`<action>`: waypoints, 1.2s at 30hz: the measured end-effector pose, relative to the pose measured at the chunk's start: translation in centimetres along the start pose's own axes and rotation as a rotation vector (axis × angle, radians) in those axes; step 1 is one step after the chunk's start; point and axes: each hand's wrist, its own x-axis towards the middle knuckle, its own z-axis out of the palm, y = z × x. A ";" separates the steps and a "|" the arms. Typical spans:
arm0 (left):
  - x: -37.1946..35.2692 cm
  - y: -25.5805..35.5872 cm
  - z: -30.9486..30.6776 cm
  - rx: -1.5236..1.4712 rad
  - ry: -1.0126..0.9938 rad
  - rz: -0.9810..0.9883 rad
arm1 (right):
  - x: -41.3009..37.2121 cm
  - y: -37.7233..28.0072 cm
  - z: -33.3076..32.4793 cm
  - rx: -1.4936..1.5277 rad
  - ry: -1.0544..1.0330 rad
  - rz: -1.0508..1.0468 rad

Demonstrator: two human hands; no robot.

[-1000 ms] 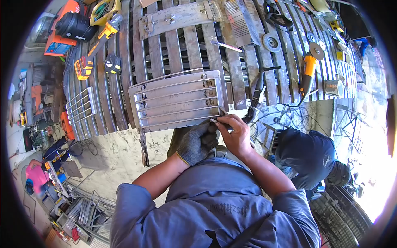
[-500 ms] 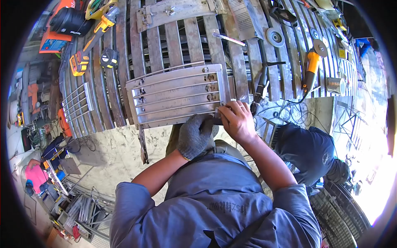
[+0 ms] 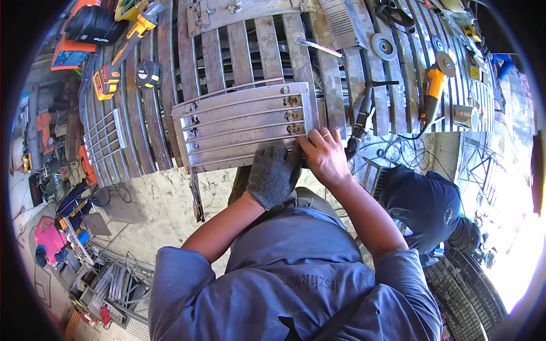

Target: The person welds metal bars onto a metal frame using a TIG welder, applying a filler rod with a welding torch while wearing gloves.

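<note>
A metal plate [image 3: 239, 126] lies on the slatted bench, with several thin metal rods running across it between side bars like a grille. My left hand [image 3: 274, 175], in a grey knitted glove, is closed at the plate's near edge, around the lowest metal rod [image 3: 224, 161]. Bare and with a ring on one finger, my right hand [image 3: 327, 154] pinches at the near right corner, where that rod ends. My fingers cover the rod's tip and the exact grip. Small metal stops [image 3: 293, 115] sit along the plate's right side.
A finished-looking grille [image 3: 105, 139], tape measure [image 3: 148, 74] and cordless tool [image 3: 139, 31] lie left on the bench [image 3: 214, 65]. To the right are a flap disc [image 3: 384, 46], a welding torch [image 3: 361, 116] and an angle grinder [image 3: 434, 91]. A co-worker [image 3: 424, 204] bends down at right.
My gloved left hand has moved up and slightly right, onto the plate's near edge. My right hand has shifted slightly up, staying at the corner. The view has tilted slightly.
</note>
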 end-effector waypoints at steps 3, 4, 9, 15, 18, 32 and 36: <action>0.3 0.1 -0.2 -0.005 -0.016 -0.033 | 0.0 0.1 0.2 -0.011 -0.001 0.000; 0.2 0.0 -0.1 0.005 -0.037 -0.048 | 0.0 0.1 0.2 -0.011 -0.005 0.001; 0.5 -0.3 0.0 0.041 -0.068 -0.020 | 0.0 0.1 0.3 -0.003 -0.003 0.010; 0.7 0.3 -0.4 0.109 -0.157 -0.035 | -0.5 0.4 -0.1 0.016 0.118 0.071; 0.5 0.4 -0.5 0.192 -0.216 -0.022 | -1.2 0.8 -1.4 0.015 0.173 0.130; 1.1 0.5 -0.7 0.181 -0.229 -0.041 | -4.4 0.3 -1.6 0.068 0.203 0.158; 0.9 0.8 -0.5 0.202 -0.218 -0.060 | -4.6 0.3 -2.3 0.011 0.223 0.193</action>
